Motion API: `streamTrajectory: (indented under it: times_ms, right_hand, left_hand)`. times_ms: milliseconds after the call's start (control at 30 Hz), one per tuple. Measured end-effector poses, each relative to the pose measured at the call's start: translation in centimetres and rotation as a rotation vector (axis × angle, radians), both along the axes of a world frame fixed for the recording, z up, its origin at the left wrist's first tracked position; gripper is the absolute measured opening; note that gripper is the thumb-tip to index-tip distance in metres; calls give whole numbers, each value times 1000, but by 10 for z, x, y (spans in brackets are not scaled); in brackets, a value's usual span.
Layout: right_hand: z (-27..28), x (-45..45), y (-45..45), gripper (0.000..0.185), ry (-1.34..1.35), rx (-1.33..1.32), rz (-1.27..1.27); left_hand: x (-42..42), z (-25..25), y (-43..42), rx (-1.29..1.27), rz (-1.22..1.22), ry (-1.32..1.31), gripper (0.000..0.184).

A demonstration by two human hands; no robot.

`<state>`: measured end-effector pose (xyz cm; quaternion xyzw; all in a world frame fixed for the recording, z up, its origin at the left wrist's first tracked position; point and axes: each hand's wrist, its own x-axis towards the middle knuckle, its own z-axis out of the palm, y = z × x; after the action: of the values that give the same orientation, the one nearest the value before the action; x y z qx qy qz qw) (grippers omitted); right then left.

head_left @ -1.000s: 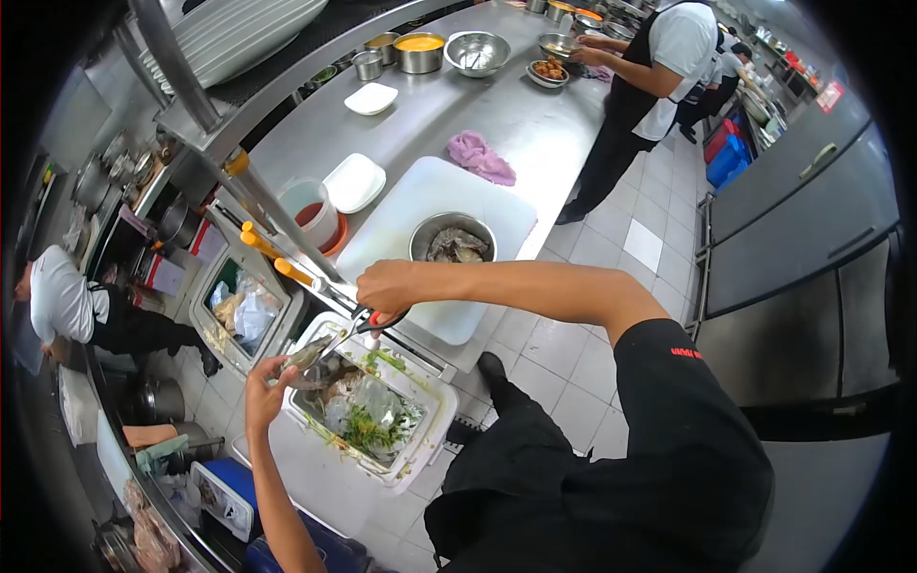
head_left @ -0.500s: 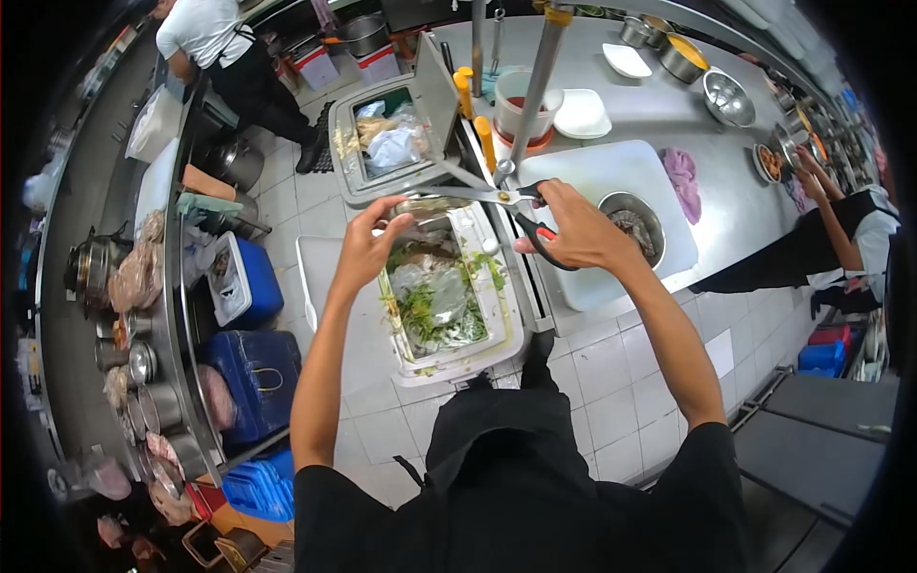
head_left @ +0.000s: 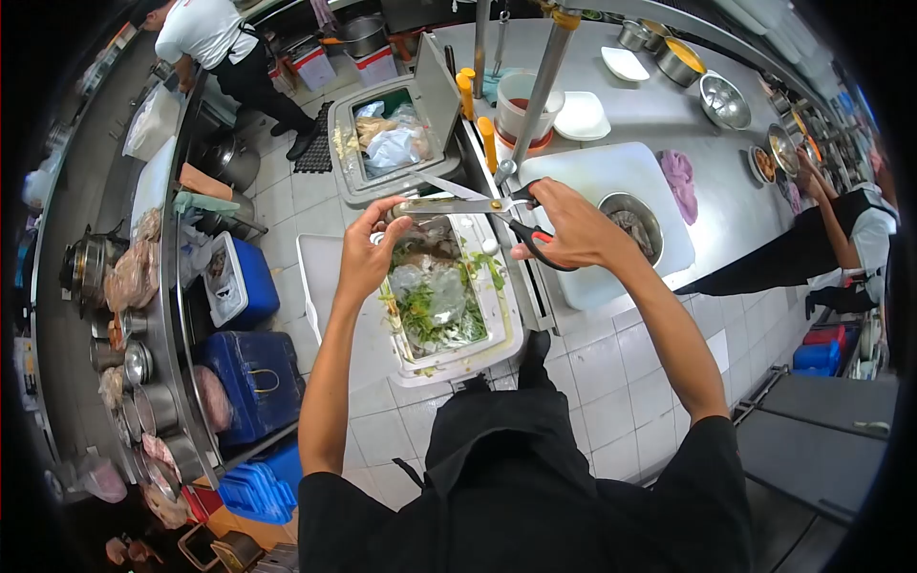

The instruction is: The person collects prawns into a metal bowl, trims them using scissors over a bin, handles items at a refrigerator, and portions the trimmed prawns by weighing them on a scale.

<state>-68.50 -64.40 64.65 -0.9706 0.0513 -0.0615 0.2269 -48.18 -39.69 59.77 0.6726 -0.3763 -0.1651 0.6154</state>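
Note:
My right hand (head_left: pixel 578 229) is closed around the black-and-red handles of a pair of scissors (head_left: pixel 497 204). The blades are spread and point left, and the lower one reaches my left fingertips. My left hand (head_left: pixel 366 250) pinches something small and greyish-brown, partly behind the blade, too unclear to name. Both hands are held above an open white bin (head_left: pixel 504 334) with leafy greens and clear plastic in it. To the right, a metal bowl (head_left: pixel 652 218) with greyish pieces stands on a white cutting board (head_left: pixel 573 172).
A grey bin (head_left: pixel 349 191) with bagged waste stands beyond. Behind the board are a metal post (head_left: pixel 543 81), a white tub (head_left: pixel 516 115) and a pink cloth (head_left: pixel 679 181). Blue coolers (head_left: pixel 244 377) line the left. One person (head_left: pixel 215 43) works far left, another (head_left: pixel 850 229) at right.
The scissors have dropped slightly, and their lower blade now lies across the small thing at my left fingers. My hands have barely moved.

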Motion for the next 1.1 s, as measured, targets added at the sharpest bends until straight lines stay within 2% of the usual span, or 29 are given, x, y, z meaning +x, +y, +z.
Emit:
streamTrajectory:
  times_ms: [33, 167, 267, 333, 467, 700, 833, 900, 933, 967, 1033, 1100]
  right_hand:
    - [1, 0, 0, 83, 1, 1, -3]
    - [8, 3, -1, 85, 21, -13, 6]
    - [4, 4, -2, 85, 22, -49, 22]
    - [4, 6, -2, 85, -4, -83, 39]
    - [3, 10, 2, 83, 10, -32, 53]
    - [0, 11, 8, 74, 135, 32, 36]
    - [-37, 8, 6, 69, 151, 32, 104]
    - [-48, -3, 15, 65, 276, 234, 20]
    - [-52, -9, 19, 63, 438, 240, -16]
    - [-62, -19, 26, 63, 434, 242, -23]
    - [-100, -45, 50, 64, 408, 876, -143]
    - [-142, -66, 77, 68, 394, 1230, -66]
  left_hand:
    - [-1, 2, 0, 30, -5, -84, 26]
    - [0, 5, 1, 79, 4, -142, 26]
    - [2, 2, 2, 77, -12, -123, 26]
    - [2, -1, 2, 14, -29, 23, 26]
    - [-4, -4, 2, 10, -56, 43, 27]
    - [-5, -13, 8, 109, -39, 54, 28]
    - [0, -38, 15, 234, -50, 165, 27]
    - [-7, -55, 22, 238, -28, 138, 26]
    - [-11, -57, 25, 236, -2, 103, 26]
    - [-14, -60, 27, 236, -9, 99, 26]
    - [-32, -63, 33, 81, 247, -294, 25]
    - [-45, -56, 38, 92, 292, -278, 27]
